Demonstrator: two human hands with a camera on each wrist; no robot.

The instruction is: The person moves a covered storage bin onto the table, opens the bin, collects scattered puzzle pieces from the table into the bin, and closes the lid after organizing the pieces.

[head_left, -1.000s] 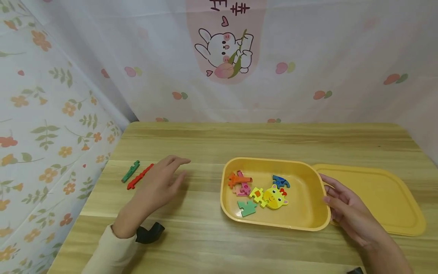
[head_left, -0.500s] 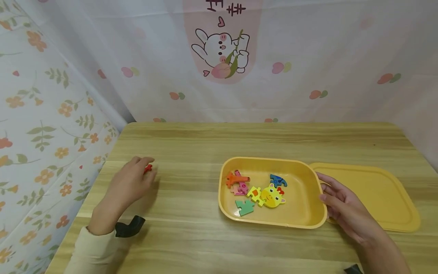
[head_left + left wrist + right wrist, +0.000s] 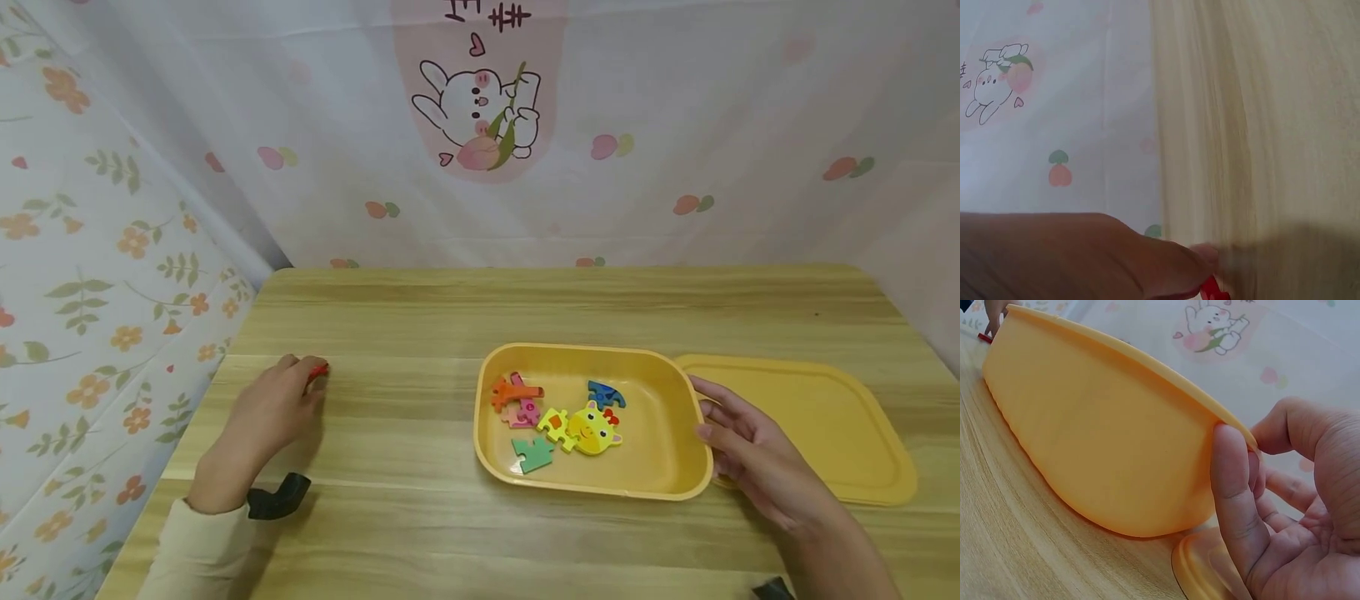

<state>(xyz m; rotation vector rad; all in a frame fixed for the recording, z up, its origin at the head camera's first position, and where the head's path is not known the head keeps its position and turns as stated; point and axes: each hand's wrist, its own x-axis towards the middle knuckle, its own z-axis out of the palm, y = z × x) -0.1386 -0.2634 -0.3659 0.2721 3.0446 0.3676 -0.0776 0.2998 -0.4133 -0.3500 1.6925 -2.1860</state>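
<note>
At the table's left side, my left hand [image 3: 266,408] pinches a red puzzle piece [image 3: 317,372] between thumb and fingers. Only the tip of that piece [image 3: 1213,289] shows below the fingers in the left wrist view. My right hand [image 3: 765,458] holds the right end of a yellow plastic box [image 3: 660,492], with thumb and fingers at its rim. Inside the box lie a yellow giraffe-head piece [image 3: 594,429], a yellow piece with an orange square [image 3: 555,427], and an orange piece [image 3: 517,392] over pink ones [image 3: 527,411]. Green [image 3: 532,455] and blue [image 3: 604,395] pieces lie there too.
A flat yellow lid [image 3: 817,425] lies on the wooden table [image 3: 420,533], right of the box and partly behind my right hand. Patterned white cloth [image 3: 645,100] hangs behind the table's far edge, and floral cloth [image 3: 112,275] hangs along the left.
My left hand has moved left onto the red puzzle piece and now pinches it. A green stick-like piece beside it is now out of sight. The right hand keeps its hold on the box.
</note>
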